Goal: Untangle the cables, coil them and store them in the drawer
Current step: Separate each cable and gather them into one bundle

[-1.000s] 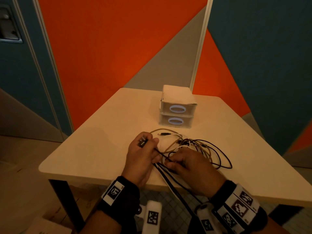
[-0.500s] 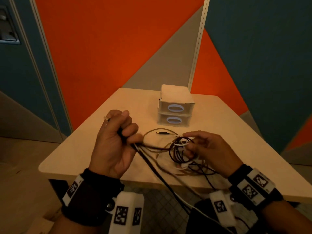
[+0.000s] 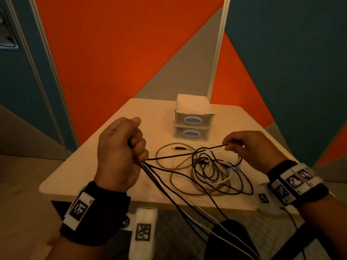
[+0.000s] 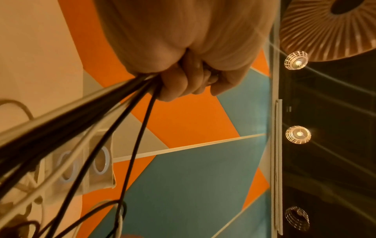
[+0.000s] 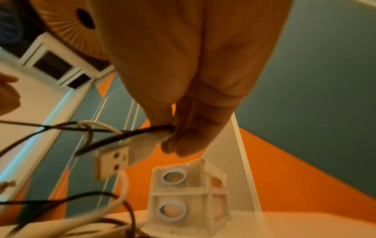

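We see the tangle of cables [image 3: 212, 171] lying on the near half of the counter [image 3: 105, 156], loops of black, white and tan cable crossing one another, with several strands trailing off the front edge toward us. Our left hand [image 3: 120, 152] is raised above the counter's left side, its grip clamped as a fist round a bundle of black cables [image 4: 130, 103] that fan out from under the curled fingers; the left wrist view shows those strands running down and away from the palm. One black cable [image 3: 180, 155] stretches nearly straight from that fist across to our right hand [image 3: 251, 147], which is lifted over the right part of the tangle. There the grip is a pinch: thumb and fingertips [image 5: 183, 141] are together on the black strand and on the cord of a white USB plug [image 5: 116, 159], which hangs just below the hand. A loose black connector [image 3: 179, 148] lies on the counter inside a tan loop, apart from both hands. Behind the tangle, toward the far edge, stands a small two-drawer organizer [image 3: 191, 119], both drawers pushed in, each with a pale ring handle. Orange, grey and teal wall panels [image 3: 131, 53] rise behind the counter.
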`<state>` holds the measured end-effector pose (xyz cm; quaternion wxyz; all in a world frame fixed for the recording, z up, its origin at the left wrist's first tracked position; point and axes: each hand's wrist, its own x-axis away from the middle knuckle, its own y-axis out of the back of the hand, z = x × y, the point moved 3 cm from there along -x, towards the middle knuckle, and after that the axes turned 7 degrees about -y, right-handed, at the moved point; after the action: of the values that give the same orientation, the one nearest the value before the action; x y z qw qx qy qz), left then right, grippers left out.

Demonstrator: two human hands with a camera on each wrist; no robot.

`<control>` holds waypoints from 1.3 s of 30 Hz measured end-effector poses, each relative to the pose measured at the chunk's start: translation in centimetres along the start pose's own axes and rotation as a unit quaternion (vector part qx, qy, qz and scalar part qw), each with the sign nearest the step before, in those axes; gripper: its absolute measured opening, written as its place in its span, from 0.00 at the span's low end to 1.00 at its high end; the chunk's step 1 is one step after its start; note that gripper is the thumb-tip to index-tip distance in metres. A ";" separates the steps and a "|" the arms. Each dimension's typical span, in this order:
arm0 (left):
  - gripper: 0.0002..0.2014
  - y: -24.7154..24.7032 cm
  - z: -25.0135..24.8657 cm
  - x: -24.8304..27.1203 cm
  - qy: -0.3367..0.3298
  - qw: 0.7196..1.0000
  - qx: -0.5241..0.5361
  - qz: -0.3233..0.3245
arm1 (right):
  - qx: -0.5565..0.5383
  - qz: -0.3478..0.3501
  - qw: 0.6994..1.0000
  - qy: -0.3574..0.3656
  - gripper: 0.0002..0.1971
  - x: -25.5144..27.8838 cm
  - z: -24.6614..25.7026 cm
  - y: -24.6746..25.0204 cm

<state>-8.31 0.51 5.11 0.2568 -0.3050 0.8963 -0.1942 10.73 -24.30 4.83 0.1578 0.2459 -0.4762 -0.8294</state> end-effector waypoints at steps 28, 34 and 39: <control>0.07 -2.8 -2.6 1.7 -0.111 0.859 -0.457 0.205 | -0.072 0.164 0.983 0.042 0.11 1.2 7.5 -2.7; 0.16 -3.0 3.5 1.2 -0.014 0.782 -0.565 0.264 | -0.111 0.150 0.982 0.028 0.11 1.5 7.4 -2.4; 0.14 -3.0 3.3 0.8 -0.022 0.805 -0.525 0.275 | -0.248 0.199 0.948 -0.023 0.11 2.1 6.7 -1.5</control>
<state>-5.65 -2.86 3.73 0.1197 -0.1386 0.9018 0.3914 5.21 -19.85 5.82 0.3646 0.0802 -0.2981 -0.8785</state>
